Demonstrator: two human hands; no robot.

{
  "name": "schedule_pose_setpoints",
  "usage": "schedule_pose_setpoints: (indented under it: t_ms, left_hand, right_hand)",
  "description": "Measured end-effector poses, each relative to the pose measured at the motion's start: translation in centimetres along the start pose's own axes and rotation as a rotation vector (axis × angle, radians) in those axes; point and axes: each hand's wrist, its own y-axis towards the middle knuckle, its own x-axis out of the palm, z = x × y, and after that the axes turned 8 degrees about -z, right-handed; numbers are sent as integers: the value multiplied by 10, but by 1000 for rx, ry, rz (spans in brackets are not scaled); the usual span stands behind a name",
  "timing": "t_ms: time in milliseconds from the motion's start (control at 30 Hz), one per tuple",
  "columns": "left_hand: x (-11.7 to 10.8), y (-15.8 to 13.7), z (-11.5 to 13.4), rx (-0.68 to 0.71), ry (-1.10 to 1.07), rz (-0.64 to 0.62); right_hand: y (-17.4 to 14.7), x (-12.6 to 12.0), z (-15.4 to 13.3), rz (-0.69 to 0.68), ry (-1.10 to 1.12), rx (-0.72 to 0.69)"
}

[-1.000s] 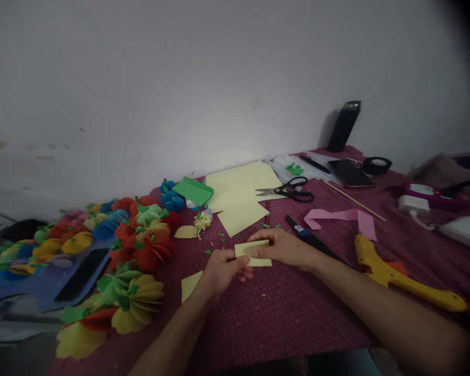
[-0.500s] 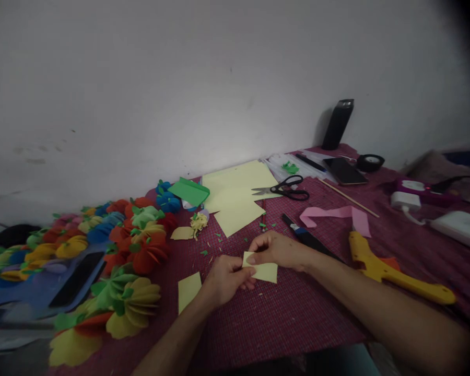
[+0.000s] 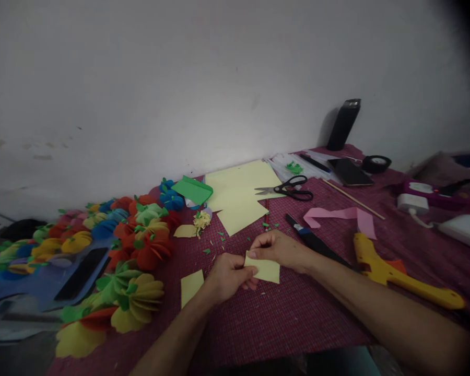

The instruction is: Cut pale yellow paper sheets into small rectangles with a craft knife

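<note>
A small rectangle of pale yellow paper (image 3: pixel 268 271) is held above the red checked cloth by both hands. My left hand (image 3: pixel 231 274) pinches its left edge, thumb on top and fingers underneath. At the upper left corner, my right hand (image 3: pixel 272 248) grips the same piece between thumb and fingers. Another yellow paper piece (image 3: pixel 191 287) lies flat beside my left forearm. Beyond the hands are larger yellow sheets (image 3: pixel 241 216), with black-handled scissors (image 3: pixel 292 189) lying on them, blades open. Green paper scraps (image 3: pixel 207 251) are scattered near my left hand.
Colourful paper flowers (image 3: pixel 152 248) crowd the left side. To the right lie a yellow glue gun (image 3: pixel 399 277), a black-handled cutter (image 3: pixel 317 243), a pink strip (image 3: pixel 337 214) and a wooden stick (image 3: pixel 354 199). A phone (image 3: pixel 350 172) and a black bottle (image 3: pixel 343 125) stand farther back by the wall.
The view has shifted slightly, so the table's contents appear a little farther right. Both hands keep their hold on the yellow paper, with the right thumb nearer its top edge.
</note>
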Motion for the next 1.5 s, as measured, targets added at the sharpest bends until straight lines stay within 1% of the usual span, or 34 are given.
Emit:
schedule_pose_setpoints:
  t_ms: [67,267,367,533,633,767,867,1000,1067,1133,1267,1367,1500]
  left_hand:
    - [1,1,1,-8,-14,-10]
    - [3,2,2,-16,-44,-9]
    - [3,2,1,-9,-61,-28]
    - [5,2,1,-43,-128,-50]
    - [4,3,3,-57,-152,-42]
    - [-1,2,5,-34,-184,37]
    - [-7,1,7,-7,-221,101]
    - [-11,0,7,17,-222,125]
    - [-12,0,7,22,-149,115]
    - [-12,0,8,62,-85,121]
    - [-11,2,11,162,-151,224]
    - [-11,4,10,160,-140,310]
    - [-10,5,6,167,-133,335]
  right_hand:
    - [-1,1,-1,4,-16,3]
    - [1,3,0,110,-26,-23]
    - [2,3,0,110,-64,-32]
    - [2,2,-1,110,-149,-68]
    - [1,0,-3,67,-136,-43]
    - [-3,-6,-8,19,-99,-9]
    - [-6,-10,-10,38,-134,-38]
    - [-5,-13,-9,79,-130,-64]
    - [-5,-13,-7,90,-126,-65]
    - [-4,-12,-6,92,-131,-61]
    - [-3,-9,-5,88,-159,-70]
    - [-3,-6,-4,83,-189,-68]
    - [-3,-4,-4,73,-219,-76]
